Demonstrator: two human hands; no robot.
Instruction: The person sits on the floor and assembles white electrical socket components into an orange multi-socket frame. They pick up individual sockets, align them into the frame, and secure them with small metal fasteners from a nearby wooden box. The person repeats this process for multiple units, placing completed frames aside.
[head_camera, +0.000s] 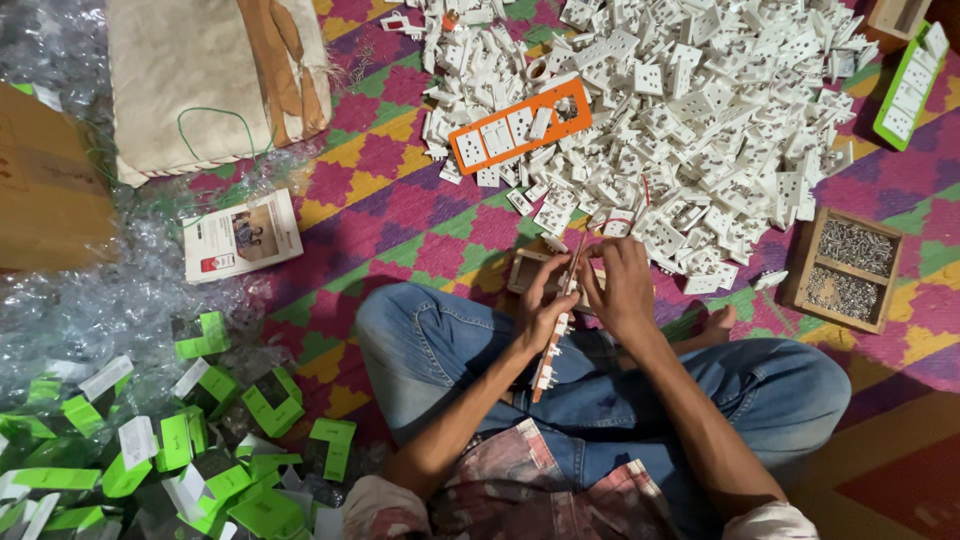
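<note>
Left hand (543, 300) pinches a long orange strip (556, 325) edge-on; right hand (622, 292) grips its upper end.

Socket pile (690, 120) fills the upper right; screw tray (845, 268) at right; cardboard sleeves (150, 450) lower left; leaflet (242, 236) left of centre.

A patterned woven floor mat (400, 215) in pink, yellow and green.

Two hands (590, 295), two orange frames (519, 124), one screw box (845, 268), one leaflet (241, 235).
</note>
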